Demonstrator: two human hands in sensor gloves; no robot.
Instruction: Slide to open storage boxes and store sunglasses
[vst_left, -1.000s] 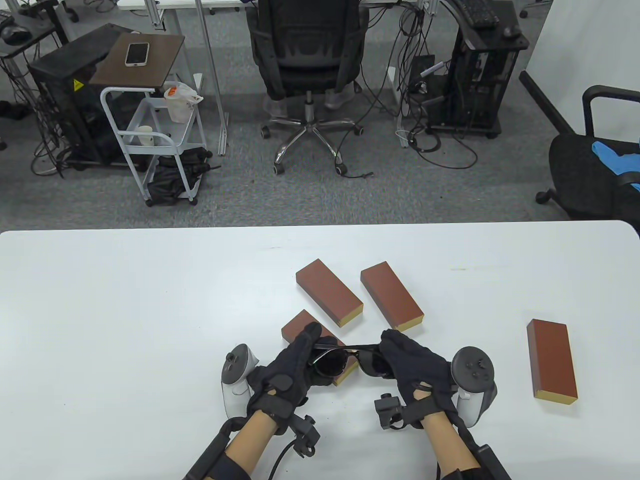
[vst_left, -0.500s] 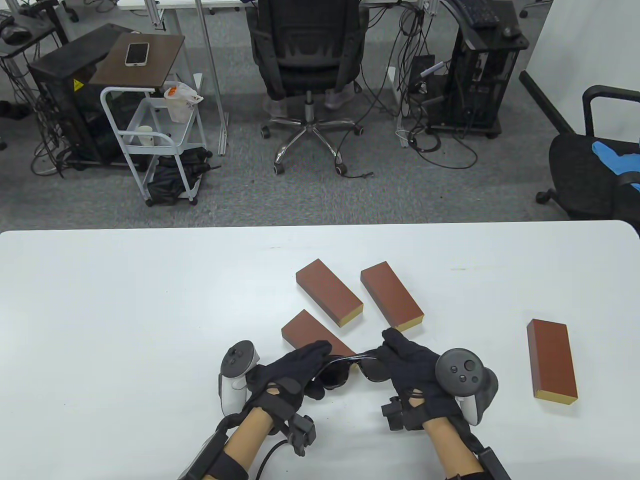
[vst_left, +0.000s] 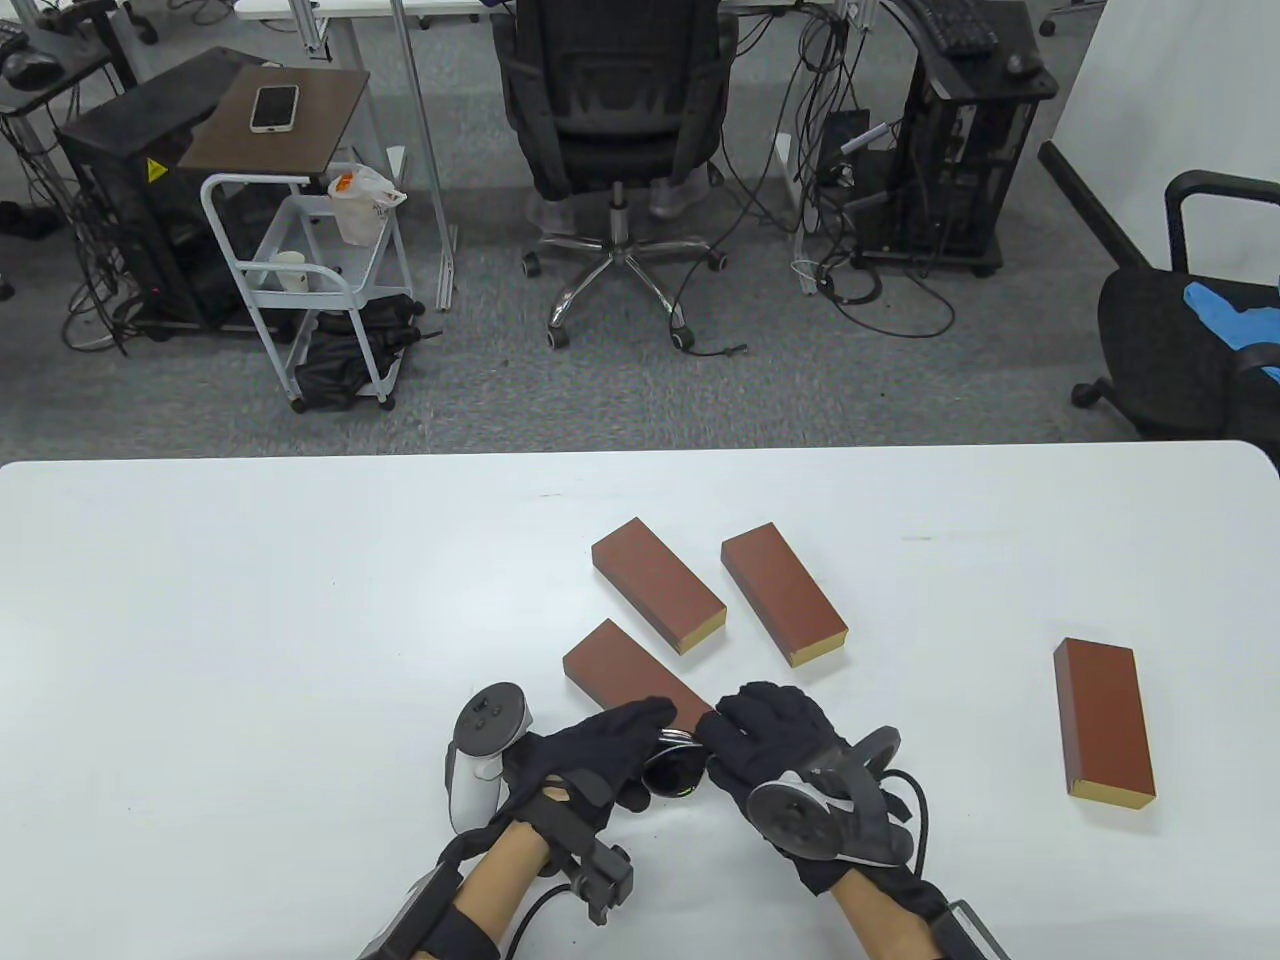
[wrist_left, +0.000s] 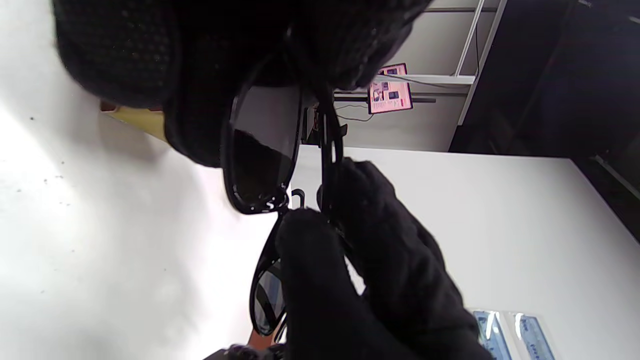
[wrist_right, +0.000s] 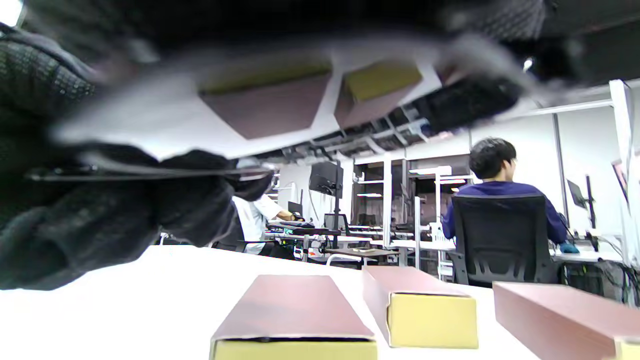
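Basically both hands, left hand (vst_left: 590, 765) and right hand (vst_left: 775, 745), pinch the sunglasses (vst_left: 672, 770) between them; light, fragile, hinged, so hold frame, not lenses.

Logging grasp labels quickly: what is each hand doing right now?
Left hand: holds the black-framed dark-lens sunglasses.
Right hand: fingers pinch the same sunglasses.
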